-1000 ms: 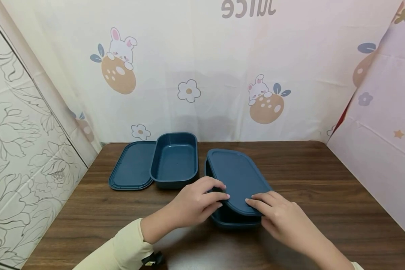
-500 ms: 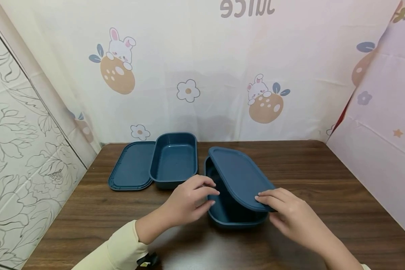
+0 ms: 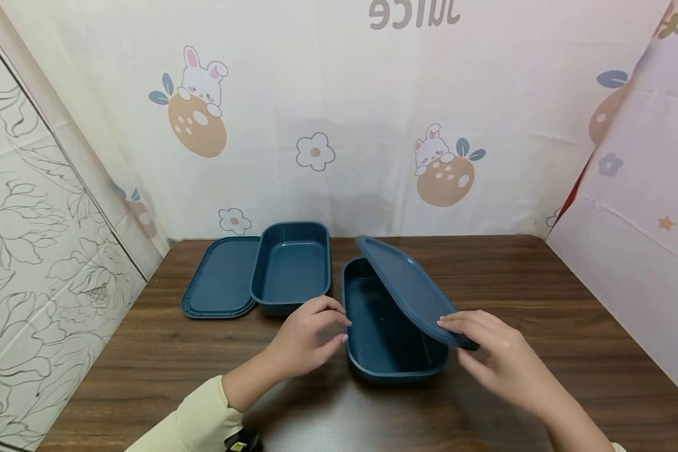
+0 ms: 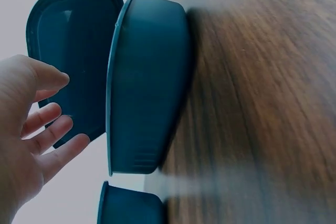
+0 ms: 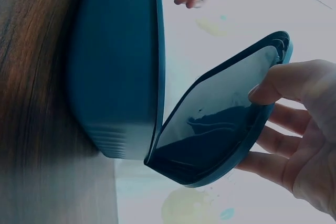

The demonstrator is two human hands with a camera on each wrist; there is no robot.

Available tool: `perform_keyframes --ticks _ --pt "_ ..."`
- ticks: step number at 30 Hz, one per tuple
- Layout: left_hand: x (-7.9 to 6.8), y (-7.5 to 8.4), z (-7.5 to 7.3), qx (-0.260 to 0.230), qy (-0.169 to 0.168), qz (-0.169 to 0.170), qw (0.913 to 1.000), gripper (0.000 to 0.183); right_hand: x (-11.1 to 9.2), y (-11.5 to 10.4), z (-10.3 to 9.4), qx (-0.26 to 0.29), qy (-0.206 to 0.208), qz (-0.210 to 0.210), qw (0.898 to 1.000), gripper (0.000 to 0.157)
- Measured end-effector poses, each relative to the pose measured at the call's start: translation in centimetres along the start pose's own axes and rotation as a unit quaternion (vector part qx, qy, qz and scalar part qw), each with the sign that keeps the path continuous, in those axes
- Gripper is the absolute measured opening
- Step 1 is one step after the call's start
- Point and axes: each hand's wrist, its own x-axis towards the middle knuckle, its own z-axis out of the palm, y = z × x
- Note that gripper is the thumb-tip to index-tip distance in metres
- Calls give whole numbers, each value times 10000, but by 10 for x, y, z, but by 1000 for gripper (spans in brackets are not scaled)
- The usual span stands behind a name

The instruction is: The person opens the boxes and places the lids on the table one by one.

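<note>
My right hand (image 3: pixel 500 358) pinches the near right corner of a dark blue rectangular lid (image 3: pixel 409 285). The thumb lies on the lid's underside (image 5: pixel 210 119) in the right wrist view, the fingers on its other face. Tilted, the lid hangs over the right side of a matching blue food container (image 3: pixel 384 333), whose bare inside shows. In the right wrist view the lid's far end meets the container rim. My left hand (image 3: pixel 305 339), fingers loosely bent and parted, is right at the container's left rim. The left wrist view shows nothing between its fingers (image 4: pixel 65 153).
A second blue container (image 3: pixel 294 270) stands uncovered at the back, left of the first. Another blue lid (image 3: pixel 220 276) lies flat beside it, partly under its edge. The brown wooden table (image 3: pixel 514 282) ends at a printed curtain (image 3: pixel 361 107) behind.
My right hand has lifted the lid and swung it rightward, tilting it more steeply and uncovering the container. My left hand has let go of the lid and drawn back left.
</note>
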Motion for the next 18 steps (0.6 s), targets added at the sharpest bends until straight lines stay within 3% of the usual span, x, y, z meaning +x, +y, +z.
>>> perform_keyframes --ticks 7,10,13,14,18 --pt "-8 -1 0 -412 -234 -618 9970 12 -5 5 -2 170 158 200 9995 41" --pt "-10 0 1 -679 -375 -1064 9913 11 -7 8 -5 352 200 375 9985 41" --pt "-10 1 2 -1003 -430 -1525 9823 11 -9 11 -7 574 244 518 9967 23" --pt "-10 1 2 -1112 -434 -1668 9787 11 -10 11 -8 637 267 592 9959 23" --pt "-11 1 2 -1518 -440 -2165 9634 11 -11 13 -11 854 400 839 9920 56"
